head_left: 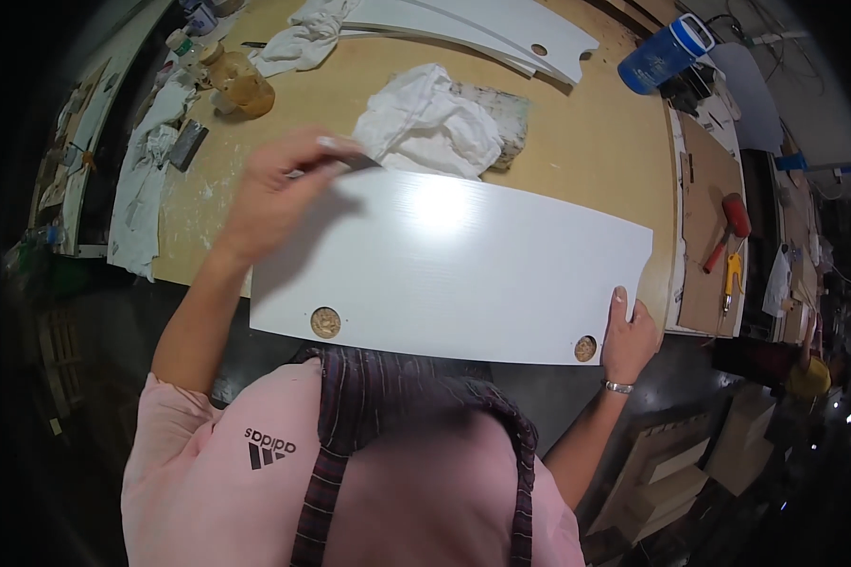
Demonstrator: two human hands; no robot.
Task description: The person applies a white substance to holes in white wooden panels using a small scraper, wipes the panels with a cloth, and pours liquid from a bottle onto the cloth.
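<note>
A white cabinet door panel (pixel 463 265) lies across the near edge of the table in front of me. Two round hinge holes with bare chipboard inside, a left one (pixel 325 322) and a right one (pixel 585 349), sit along its near edge. My left hand (pixel 288 180) is raised over the panel's far left corner, fingers pinched on a thin dark flat piece (pixel 361 162); whether it is a scraper or sandpaper I cannot tell. At the panel's near right corner, my right hand (pixel 629 335) grips the edge, thumb on top.
Behind the panel, a crumpled white cloth (pixel 430 123) rests against a worn block (pixel 496 123). More white panels (pixel 473 33) lie at the back. A jar (pixel 241 85) and dark block (pixel 188 146) are left; a blue bottle (pixel 662 57) and red mallet (pixel 733 222) right.
</note>
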